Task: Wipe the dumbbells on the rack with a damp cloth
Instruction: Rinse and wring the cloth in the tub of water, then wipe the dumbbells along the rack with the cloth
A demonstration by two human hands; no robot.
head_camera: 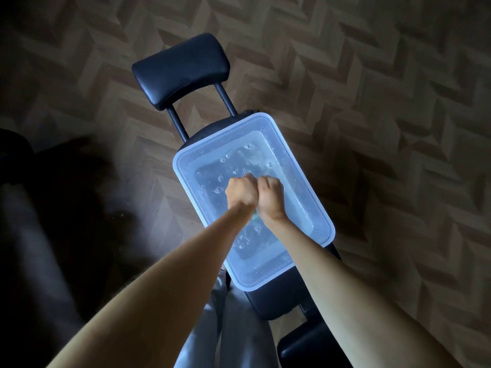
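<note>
Head view: L hand (240, 193) & R hand (269, 196) both fisted, knuckles touching, gripping a teal cloth (255, 215) btwn them; only a sliver shows by the wrists. Fists sit over a clear plastic tub (329, 224) w/ bubbly water (231, 166), on a black padded table (268, 301).

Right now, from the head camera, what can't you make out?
- The cloth: head view, nearly all hidden inside the left hand and right hand; only a teal sliver shows between the wrists.
- The dumbbells and rack: nowhere in the head view.
- The dark shape at the left: head view, too dim to identify, cut off by the edge.
</note>
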